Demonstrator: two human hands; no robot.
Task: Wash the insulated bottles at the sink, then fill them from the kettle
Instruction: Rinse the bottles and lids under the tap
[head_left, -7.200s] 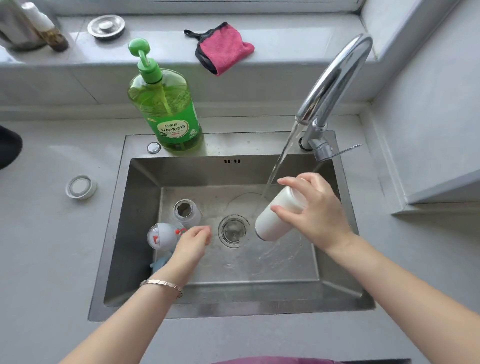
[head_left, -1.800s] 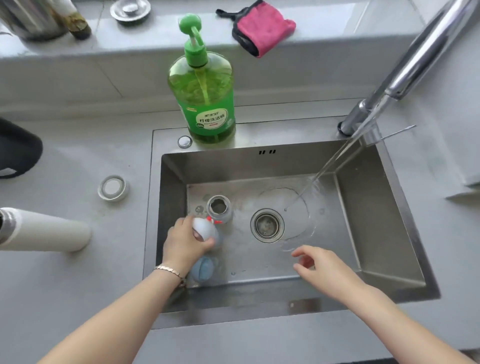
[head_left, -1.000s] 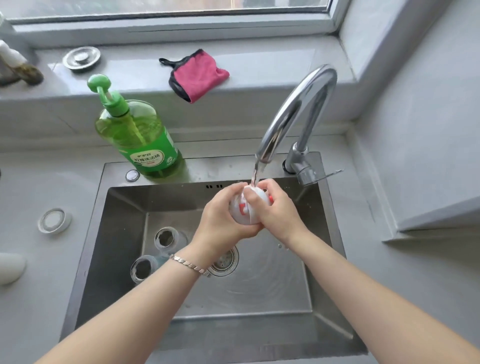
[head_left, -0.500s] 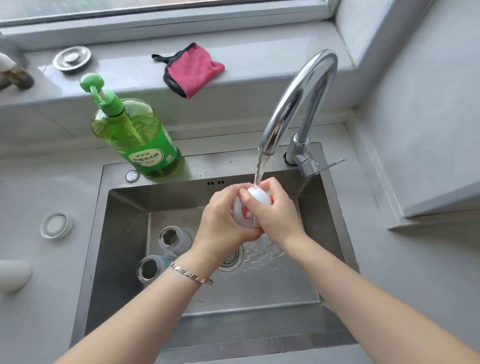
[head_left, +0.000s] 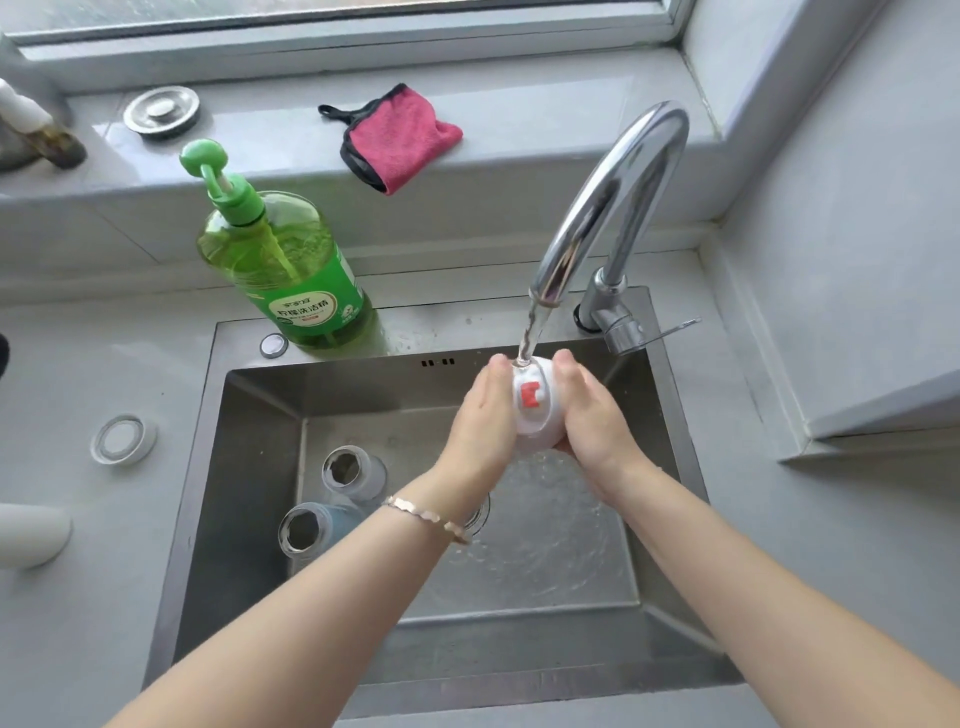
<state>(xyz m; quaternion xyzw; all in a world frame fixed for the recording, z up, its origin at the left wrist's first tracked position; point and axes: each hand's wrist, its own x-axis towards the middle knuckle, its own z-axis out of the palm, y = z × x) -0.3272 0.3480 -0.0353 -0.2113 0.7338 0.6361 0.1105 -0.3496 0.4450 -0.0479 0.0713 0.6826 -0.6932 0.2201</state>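
Under the running tap (head_left: 613, 208) I hold a white bottle lid with a red button (head_left: 535, 410). My left hand (head_left: 480, 421) grips its left side and my right hand (head_left: 592, 415) grips its right side, and the water stream lands on its top. Two open insulated bottles stand in the steel sink (head_left: 260, 519): a pale one (head_left: 353, 473) and a blue one (head_left: 311, 530) nearer to me, partly behind my left forearm. A white bottle (head_left: 31, 535) lies on the counter at the left edge.
A green dish-soap pump bottle (head_left: 280, 265) stands on the sink's back rim. A round white lid (head_left: 122, 439) lies on the left counter. On the window ledge lie a pink cloth (head_left: 400, 137), a metal sink strainer (head_left: 162, 111) and a dark bottle (head_left: 36, 135).
Both hands have turned the lid under the stream, so its red button now faces up between my palms. The white bottle lies on the counter, and the view has drifted slightly.
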